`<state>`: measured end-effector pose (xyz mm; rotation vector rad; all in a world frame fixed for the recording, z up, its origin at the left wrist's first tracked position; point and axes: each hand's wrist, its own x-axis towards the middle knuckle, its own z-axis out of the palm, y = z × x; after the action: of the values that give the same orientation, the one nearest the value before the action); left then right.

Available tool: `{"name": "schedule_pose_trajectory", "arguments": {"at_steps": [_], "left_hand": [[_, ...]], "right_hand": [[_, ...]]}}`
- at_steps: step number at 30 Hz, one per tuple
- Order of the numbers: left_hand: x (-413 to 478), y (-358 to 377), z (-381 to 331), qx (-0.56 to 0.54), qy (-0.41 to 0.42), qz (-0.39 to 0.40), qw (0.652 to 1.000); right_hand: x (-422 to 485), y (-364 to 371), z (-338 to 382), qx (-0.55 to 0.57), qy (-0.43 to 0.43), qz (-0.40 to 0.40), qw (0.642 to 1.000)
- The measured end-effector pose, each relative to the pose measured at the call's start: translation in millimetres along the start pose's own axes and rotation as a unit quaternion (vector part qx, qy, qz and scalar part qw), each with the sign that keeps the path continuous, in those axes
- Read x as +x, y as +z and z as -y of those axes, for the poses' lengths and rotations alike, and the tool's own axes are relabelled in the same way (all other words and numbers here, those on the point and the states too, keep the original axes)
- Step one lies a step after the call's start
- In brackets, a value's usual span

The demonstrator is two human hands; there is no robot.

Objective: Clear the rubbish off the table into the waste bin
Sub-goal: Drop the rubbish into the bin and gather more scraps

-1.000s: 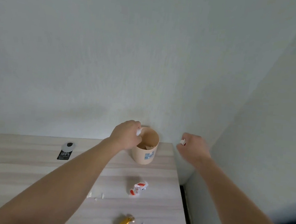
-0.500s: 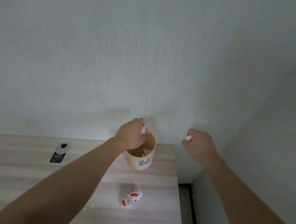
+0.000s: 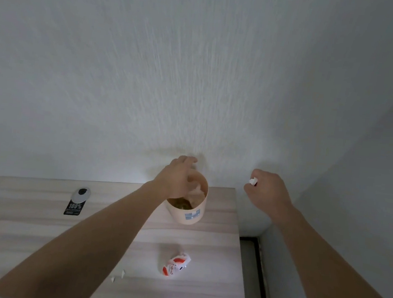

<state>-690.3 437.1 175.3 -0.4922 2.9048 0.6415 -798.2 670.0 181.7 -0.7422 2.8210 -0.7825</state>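
My left hand [image 3: 179,176] hangs loose-fingered over the bin [image 3: 188,205] at the table's [image 3: 27,224] far right corner, so my right hand [image 3: 267,190], pinching a white scrap [image 3: 252,180] just off that edge, must move left.

Both bare forearms stretched forward, left hand [image 3: 179,175] raised with fingers loosely spread and curled downward, right hand [image 3: 267,188] held apart at similar height, curled into a fist, wrist bent
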Motion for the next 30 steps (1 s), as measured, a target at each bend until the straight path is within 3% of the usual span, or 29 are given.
{"name": "schedule_pose_trajectory", "arguments": {"at_steps": [10, 20, 30], "left_hand": [[-18, -11, 8, 0.083, 0.026, -0.078, 0.993], [-72, -43, 47, 0.093, -0.001, -0.174, 0.98], [-125, -75, 129, 0.088, -0.048, -0.216, 0.971]], "right_hand": [[-8, -5, 7, -0.017, -0.011, -0.019, 1.0], [-16, 3, 59, -0.073, -0.034, -0.024, 0.996], [-17, 58, 137, -0.089, -0.07, 0.041, 0.993]]}}
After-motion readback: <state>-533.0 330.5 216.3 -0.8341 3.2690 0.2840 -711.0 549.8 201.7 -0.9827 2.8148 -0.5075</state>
